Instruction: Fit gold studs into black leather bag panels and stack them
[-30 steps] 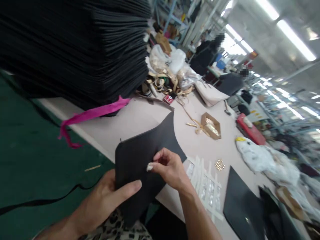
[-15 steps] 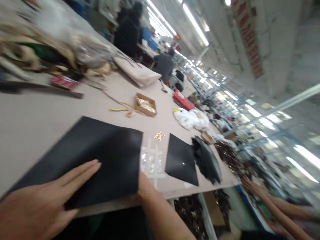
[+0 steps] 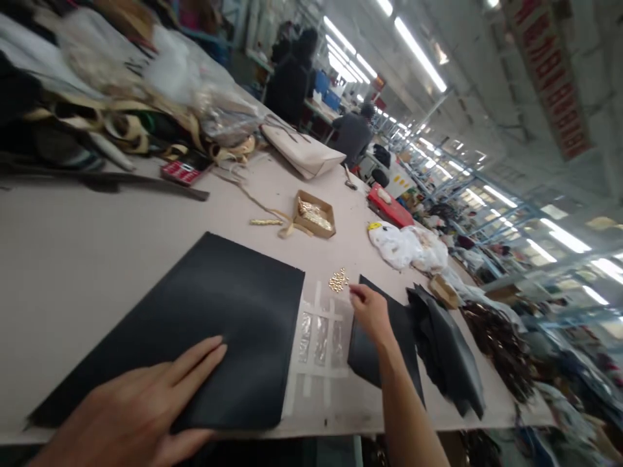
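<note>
Resting on the large black panel: the left hand, seen in the head view with its fingers stretched straight and laid together, the thumb spread apart by the near edge.
Right hand: held just beside the gold-coloured pieces, the thumb and forefinger kept narrowly together; whether anything is held between the fingertips cannot be told.
Large panel: laid flat on the tabletop, to the left of the clear packets, with its near side close to the front edge.
Gold-coloured pieces: gathered in a small loose heap, beyond the packets.
Clear packets: set in a row and crossed by pale tape strips.
Smaller black panel: placed to the right of the packets and partly covered by the right forearm.
Crumpled black sheets: piled to the right of the smaller panel.
Cardboard box: stood farther back, with shiny gold-coloured contents.
Far side: occupied by a pale handbag, a small red box and a white plastic bag.
Background: two people in dark clothing are seen, blurred.
</note>
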